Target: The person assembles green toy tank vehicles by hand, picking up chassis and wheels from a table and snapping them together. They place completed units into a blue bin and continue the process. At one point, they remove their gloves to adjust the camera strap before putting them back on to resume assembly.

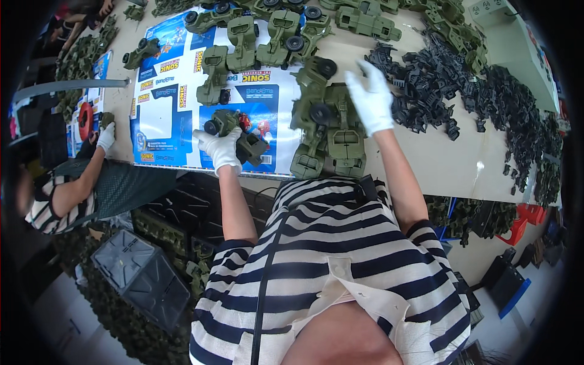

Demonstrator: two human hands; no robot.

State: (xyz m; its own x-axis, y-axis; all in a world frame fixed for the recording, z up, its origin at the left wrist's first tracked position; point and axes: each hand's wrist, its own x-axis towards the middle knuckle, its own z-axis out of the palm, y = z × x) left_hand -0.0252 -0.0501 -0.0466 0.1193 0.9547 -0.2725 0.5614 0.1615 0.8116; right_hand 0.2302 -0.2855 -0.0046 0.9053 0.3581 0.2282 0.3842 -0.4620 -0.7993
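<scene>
The left hand (220,149) grips a green toy car (234,131) over the blue sheet (164,115); it looks light, hard plastic, best held by its body, while the right hand (371,97) is open.

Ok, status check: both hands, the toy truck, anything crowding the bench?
Left hand gripping a green toy truck. Right hand open, raised, empty. Green trucks stacked between; black parts pile to the right.
</scene>
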